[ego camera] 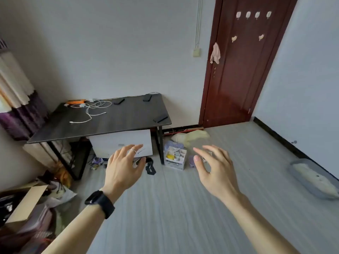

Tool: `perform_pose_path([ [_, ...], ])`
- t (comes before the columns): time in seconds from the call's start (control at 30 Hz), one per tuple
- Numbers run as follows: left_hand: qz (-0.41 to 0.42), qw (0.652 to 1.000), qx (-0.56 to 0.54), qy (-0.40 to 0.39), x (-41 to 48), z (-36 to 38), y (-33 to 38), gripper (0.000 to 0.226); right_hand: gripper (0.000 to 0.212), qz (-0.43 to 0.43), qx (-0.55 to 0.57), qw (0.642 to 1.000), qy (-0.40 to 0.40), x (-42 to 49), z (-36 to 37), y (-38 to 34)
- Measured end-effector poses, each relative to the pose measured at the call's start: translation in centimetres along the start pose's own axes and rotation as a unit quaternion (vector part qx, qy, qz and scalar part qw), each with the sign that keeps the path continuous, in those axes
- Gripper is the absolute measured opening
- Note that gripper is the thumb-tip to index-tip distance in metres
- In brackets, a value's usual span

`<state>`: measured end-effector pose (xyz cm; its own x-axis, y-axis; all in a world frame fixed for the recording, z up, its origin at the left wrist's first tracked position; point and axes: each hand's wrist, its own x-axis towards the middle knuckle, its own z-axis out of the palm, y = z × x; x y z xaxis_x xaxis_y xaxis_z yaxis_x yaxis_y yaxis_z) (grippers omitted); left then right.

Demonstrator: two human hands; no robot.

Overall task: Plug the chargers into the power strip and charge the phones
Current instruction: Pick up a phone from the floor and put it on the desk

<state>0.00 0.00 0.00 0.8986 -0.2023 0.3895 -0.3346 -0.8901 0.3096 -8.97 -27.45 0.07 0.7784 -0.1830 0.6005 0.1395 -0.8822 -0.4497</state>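
Both the left hand (123,168) and right hand (214,171) reach forward, fingers spread, holding nothing

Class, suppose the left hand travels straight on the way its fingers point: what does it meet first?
Probably the white drawer unit under the dark table, beyond the left hand; depth is unclear, so the table edge is possible.
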Motion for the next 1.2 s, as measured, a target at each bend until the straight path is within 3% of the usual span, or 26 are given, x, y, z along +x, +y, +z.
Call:
perform_pose_path([
  [0.67,-0.075,0.980,-0.020,-0.185,13.2,14.8,-14.7,0.047,0.057,0.146,-0.013,0.966,-0.214,8.4,24.2,3.8],
  [0.97,-0.107,0.975,0.007,-0.194,25.4,20.9,-17.4,0.048,0.058,0.140,0.011,0.953,-0.268,18.9,33.6,9.4],
  [1.2,-0.139,0.970,0.023,-0.198,35.0,25.7,-18.6,0.050,0.045,0.132,0.028,0.952,-0.275,27.3,40.3,14.4],
])
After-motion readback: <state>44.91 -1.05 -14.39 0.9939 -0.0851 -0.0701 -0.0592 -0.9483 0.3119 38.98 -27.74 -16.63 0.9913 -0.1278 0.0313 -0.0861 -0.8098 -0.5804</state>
